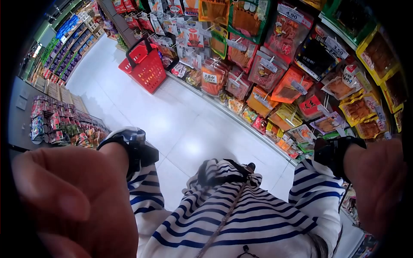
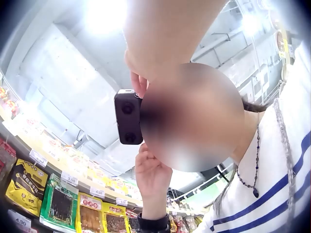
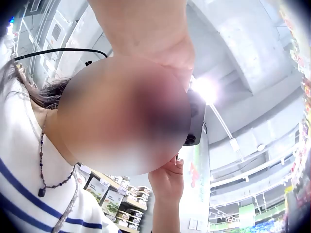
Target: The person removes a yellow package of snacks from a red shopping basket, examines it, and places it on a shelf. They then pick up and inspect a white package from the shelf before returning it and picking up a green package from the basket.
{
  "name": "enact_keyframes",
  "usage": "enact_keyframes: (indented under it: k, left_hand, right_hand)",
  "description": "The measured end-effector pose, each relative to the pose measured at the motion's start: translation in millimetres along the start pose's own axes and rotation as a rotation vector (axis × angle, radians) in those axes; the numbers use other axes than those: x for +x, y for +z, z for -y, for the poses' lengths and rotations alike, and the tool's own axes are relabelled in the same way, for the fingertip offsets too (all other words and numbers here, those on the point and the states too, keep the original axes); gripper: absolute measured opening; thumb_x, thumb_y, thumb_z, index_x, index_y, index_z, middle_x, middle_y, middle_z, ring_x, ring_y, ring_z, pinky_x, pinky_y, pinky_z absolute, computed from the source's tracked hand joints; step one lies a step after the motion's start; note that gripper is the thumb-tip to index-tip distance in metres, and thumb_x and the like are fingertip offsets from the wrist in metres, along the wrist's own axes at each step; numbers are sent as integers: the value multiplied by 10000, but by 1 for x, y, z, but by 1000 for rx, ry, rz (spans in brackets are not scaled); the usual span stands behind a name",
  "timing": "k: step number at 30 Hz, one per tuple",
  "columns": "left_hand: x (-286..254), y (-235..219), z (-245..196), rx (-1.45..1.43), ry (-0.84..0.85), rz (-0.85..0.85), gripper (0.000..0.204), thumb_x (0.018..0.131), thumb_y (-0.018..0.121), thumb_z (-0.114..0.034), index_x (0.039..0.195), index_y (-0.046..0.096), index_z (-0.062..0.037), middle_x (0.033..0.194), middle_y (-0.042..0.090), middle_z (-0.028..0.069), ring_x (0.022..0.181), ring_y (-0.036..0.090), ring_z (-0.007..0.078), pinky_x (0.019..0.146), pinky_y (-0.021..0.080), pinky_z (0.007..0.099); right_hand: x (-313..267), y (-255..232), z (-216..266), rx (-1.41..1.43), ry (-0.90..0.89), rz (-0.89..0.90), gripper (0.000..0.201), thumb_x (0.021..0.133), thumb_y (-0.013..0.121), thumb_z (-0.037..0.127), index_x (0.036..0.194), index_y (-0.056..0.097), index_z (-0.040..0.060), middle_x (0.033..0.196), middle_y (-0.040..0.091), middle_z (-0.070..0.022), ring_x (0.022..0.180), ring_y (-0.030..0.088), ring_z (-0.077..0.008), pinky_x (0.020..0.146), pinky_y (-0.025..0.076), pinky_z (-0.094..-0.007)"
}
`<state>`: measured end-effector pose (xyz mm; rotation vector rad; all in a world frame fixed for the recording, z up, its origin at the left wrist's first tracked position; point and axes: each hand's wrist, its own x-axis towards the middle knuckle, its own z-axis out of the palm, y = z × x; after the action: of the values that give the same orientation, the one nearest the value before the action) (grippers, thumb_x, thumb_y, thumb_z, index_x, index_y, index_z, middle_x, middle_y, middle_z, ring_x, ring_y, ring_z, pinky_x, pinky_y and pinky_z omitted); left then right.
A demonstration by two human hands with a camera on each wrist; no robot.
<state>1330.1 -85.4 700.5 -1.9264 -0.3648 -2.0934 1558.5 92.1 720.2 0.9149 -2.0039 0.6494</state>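
Observation:
A dark two-lens camera sits at the front of the wearer's head; its edge shows beside the blurred area in the right wrist view. Both hands are raised to it, one at each end. Bent fingers of the left hand hold one end in the left wrist view, and the right hand is at the other end with curled fingers. Part of each grip is hidden. From the head view, the left hand looms large with its thumb bent, and the right hand is dark at the edge.
A red basket stands on the pale tiled floor by a long rack of hanging snack packets. Low shelves of small packets line the left side. The striped top fills the lower middle.

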Motion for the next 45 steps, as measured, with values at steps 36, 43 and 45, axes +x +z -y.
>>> enact_keyframes:
  k: [36,43,45]
  left_hand:
    - [16,-4,-24,-169,73,196,261,767,550,-221,1026,529,-190,1167,397,55,1147,207,118,972,170,374]
    - [24,-1,-36,-256,150,243,299,768,551,-225,1064,524,-192,1216,381,74,1197,177,124,999,155,387]
    - [25,-4,-45,-275,155,257,310,768,551,-227,1075,522,-192,1230,376,80,1212,169,126,1007,150,391]
  right_hand:
    - [-5,-2,9,153,58,-81,289,864,350,191,1018,565,74,1008,569,-48,955,514,-126,854,375,-250]
    - [10,-18,40,415,126,-103,296,869,338,158,1020,577,70,1033,574,-48,985,519,-119,894,373,-248]
    - [21,-24,53,570,178,-97,299,871,335,149,1020,580,69,1040,576,-48,994,521,-118,905,373,-247]
